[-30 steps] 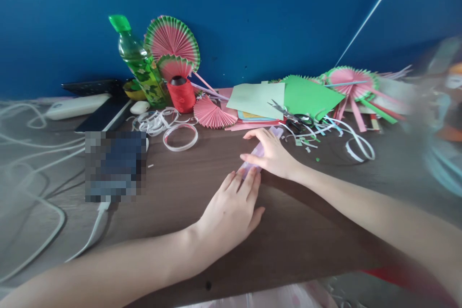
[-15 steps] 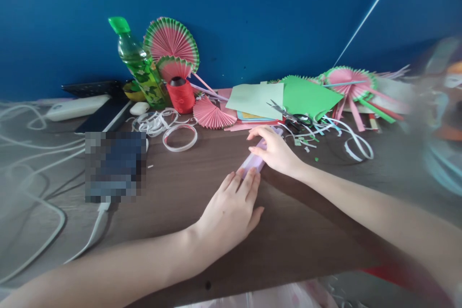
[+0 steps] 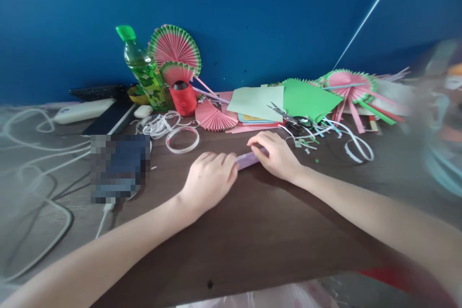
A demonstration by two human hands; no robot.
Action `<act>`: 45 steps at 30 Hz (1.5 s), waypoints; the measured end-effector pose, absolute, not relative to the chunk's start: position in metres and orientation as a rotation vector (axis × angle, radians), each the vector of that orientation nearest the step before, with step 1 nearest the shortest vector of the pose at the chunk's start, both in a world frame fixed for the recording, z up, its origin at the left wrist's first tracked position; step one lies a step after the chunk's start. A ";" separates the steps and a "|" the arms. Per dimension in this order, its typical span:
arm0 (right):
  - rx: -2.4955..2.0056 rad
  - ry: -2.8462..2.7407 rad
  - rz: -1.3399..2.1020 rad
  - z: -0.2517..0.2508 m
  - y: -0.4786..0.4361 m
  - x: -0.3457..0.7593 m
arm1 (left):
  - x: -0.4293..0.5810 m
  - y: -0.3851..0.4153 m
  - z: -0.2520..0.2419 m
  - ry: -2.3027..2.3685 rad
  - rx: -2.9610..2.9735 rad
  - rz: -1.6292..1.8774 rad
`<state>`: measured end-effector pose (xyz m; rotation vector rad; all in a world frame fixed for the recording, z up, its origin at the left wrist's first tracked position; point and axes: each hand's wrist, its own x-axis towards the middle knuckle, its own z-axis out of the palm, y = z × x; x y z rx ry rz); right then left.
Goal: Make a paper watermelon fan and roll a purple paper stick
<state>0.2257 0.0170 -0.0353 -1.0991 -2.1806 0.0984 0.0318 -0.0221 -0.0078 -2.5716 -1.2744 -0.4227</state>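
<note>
A narrow, folded-looking strip of light purple paper [image 3: 247, 160] lies between my hands, low over the brown table [image 3: 231, 231]. My left hand [image 3: 211, 180] is closed round its left end, the fingers curled over it. At the other end my right hand [image 3: 277, 155] grips the strip with bent fingers and thumb. Both ends of the paper are hidden by the hands. Behind my right hand lie dark-handled scissors [image 3: 287, 115] on and beside the stacked paper, with a green sheet [image 3: 310, 99] and a pale green sheet [image 3: 256, 101] there.
At the back left stand a green bottle [image 3: 144, 72], a red thread spool [image 3: 183, 98] and pleated pink-and-green paper fans [image 3: 175, 45]. A tape roll [image 3: 182, 140] lies before them. A phone [image 3: 121, 168] with white cables is at left. Paper scraps [image 3: 305, 144] litter the right.
My left hand has moved left and up, going from flat fingers to a curled grip. The purple strip has turned from steeply slanted to nearly crosswise. My right hand has shifted slightly.
</note>
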 end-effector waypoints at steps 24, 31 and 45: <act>-0.857 -1.997 0.153 -0.029 0.004 0.216 | 0.002 0.023 0.021 -1.907 -3.436 -0.897; -0.981 -1.978 0.296 -0.034 0.006 0.214 | 0.013 0.018 0.003 -1.687 -3.636 -1.182; -0.963 -1.711 0.686 -0.033 0.012 0.216 | 0.013 0.014 0.010 -1.805 -3.520 -0.873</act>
